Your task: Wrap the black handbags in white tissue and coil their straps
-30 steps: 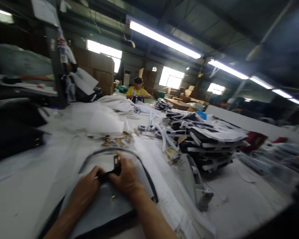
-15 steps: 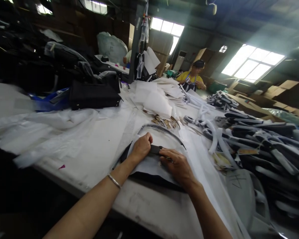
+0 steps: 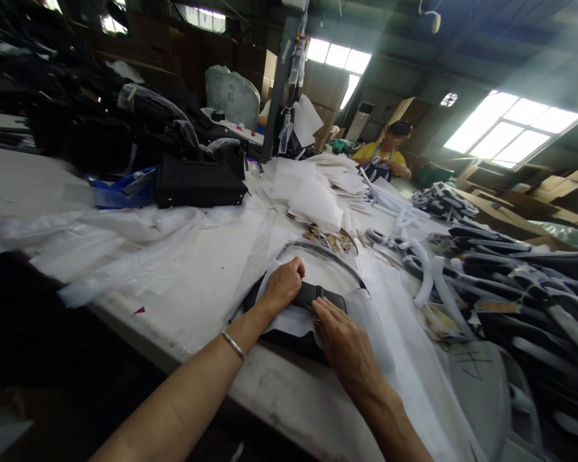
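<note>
Right hand [image 3: 344,337], fingers straight, resting on but not gripping the black strap [image 3: 333,298], has drawn down, baring the strap's band across the bag [image 3: 293,345] on the table [image 3: 197,263]; left hand [image 3: 285,283] curled, hold hidden; likely smoothing.

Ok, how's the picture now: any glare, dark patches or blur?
Head view, upper right: glare bleaches the large white-paned window; head view, left: the heap of black bags sinks into shadow; head view, right edge: the piled black-and-white padded pieces look smeared; head view, centre: left hand and right hand read fairly clearly.
</note>
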The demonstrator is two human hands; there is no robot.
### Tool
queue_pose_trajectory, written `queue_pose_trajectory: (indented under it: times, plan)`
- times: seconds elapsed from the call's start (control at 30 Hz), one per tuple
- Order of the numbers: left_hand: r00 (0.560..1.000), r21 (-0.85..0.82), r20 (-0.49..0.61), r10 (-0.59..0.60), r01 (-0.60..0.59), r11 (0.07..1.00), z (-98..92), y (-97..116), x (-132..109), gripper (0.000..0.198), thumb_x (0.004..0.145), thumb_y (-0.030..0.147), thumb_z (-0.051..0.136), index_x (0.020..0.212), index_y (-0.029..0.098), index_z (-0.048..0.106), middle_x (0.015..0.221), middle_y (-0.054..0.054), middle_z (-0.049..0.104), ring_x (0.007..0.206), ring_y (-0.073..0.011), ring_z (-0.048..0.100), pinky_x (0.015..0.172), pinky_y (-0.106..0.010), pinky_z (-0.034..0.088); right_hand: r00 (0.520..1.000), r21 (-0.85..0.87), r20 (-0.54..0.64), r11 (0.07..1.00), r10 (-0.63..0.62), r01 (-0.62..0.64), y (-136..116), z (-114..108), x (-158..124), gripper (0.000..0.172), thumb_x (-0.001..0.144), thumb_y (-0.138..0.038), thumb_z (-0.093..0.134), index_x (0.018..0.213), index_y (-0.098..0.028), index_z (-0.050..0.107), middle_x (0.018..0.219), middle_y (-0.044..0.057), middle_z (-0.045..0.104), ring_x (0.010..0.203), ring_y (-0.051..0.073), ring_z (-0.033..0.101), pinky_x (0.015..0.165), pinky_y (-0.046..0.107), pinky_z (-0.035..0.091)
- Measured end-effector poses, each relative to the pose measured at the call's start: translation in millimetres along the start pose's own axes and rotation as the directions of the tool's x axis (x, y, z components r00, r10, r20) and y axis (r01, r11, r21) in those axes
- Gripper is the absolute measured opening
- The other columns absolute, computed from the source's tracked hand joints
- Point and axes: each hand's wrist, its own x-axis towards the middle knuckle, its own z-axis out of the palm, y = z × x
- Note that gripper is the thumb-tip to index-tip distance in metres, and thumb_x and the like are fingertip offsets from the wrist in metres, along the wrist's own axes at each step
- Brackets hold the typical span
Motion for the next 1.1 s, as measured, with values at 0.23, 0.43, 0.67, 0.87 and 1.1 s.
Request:
queue_pose_trajectory:
  times: [0.23, 0.43, 0.67, 0.87, 1.1]
  plan:
    - [1.000, 0.025, 0.009, -0.003, 0.002, 1.000, -1.1, 1, -1, 0.028, 0.080, 0.003, 0.045, 0.089, 0.023, 0.062, 0.084, -0.001, 0.069, 0.081, -0.0166, 0.063, 0.072, -0.025, 0.042, 0.976, 0.103, -0.153, 0.984, 0.157, -0.143, -5, 2, -6, 0.021, 0.095, -0.021, 0.053, 0.113, -0.018, 0.063, 0.101, 0.008, 0.076, 0.089, 0.021, 0.074, 0.078, 0.031, 0.061]
    - [1.000, 0.028, 0.012, 0.005, -0.005, 1.000, -2.5, 2, -3, 0.028, 0.080, 0.003, 0.044, 0.088, 0.023, 0.062, 0.083, 0.000, 0.070, 0.081, -0.0163, 0.063, 0.072, -0.025, 0.042, 0.976, 0.171, -0.142, 0.975, 0.166, -0.141, -5, 5, -9, 0.010, 0.093, -0.021, 0.053, 0.096, -0.022, 0.062, 0.104, 0.008, 0.075, 0.099, 0.022, 0.072, 0.086, 0.034, 0.059]
    - [1.000, 0.028, 0.013, -0.001, 0.001, 1.000, -2.1, 1, -4, 0.028, 0.081, 0.004, 0.044, 0.089, 0.023, 0.063, 0.085, -0.001, 0.070, 0.083, -0.0165, 0.064, 0.074, -0.025, 0.043, 0.988, 0.251, 0.045, 0.956, 0.145, -0.152, -3, -6, -8, 0.019, 0.090, -0.025, 0.060, 0.107, -0.022, 0.066, 0.125, 0.011, 0.069, 0.118, 0.026, 0.063, 0.099, 0.041, 0.054]
    - [1.000, 0.019, 0.006, 0.015, -0.015, 1.000, -1.4, -1, -5, 0.029, 0.080, 0.004, 0.044, 0.089, 0.023, 0.063, 0.086, -0.001, 0.070, 0.083, -0.0171, 0.063, 0.076, -0.025, 0.043, 0.967, 0.323, 0.150, 0.914, 0.207, -0.246, -1, -12, -2, 0.018, 0.094, -0.026, 0.054, 0.104, -0.024, 0.069, 0.123, 0.009, 0.070, 0.119, 0.027, 0.063, 0.101, 0.044, 0.052]
    - [1.000, 0.002, -0.004, 0.021, -0.021, 1.000, -1.5, -2, -5, 0.029, 0.080, 0.003, 0.044, 0.089, 0.023, 0.063, 0.085, -0.001, 0.070, 0.082, -0.0171, 0.063, 0.075, -0.025, 0.043, 0.944, 0.290, 0.234, 0.910, 0.232, -0.296, 3, -18, 7, 0.018, 0.087, -0.020, 0.063, 0.099, -0.028, 0.073, 0.114, 0.005, 0.074, 0.111, 0.028, 0.067, 0.092, 0.043, 0.057]
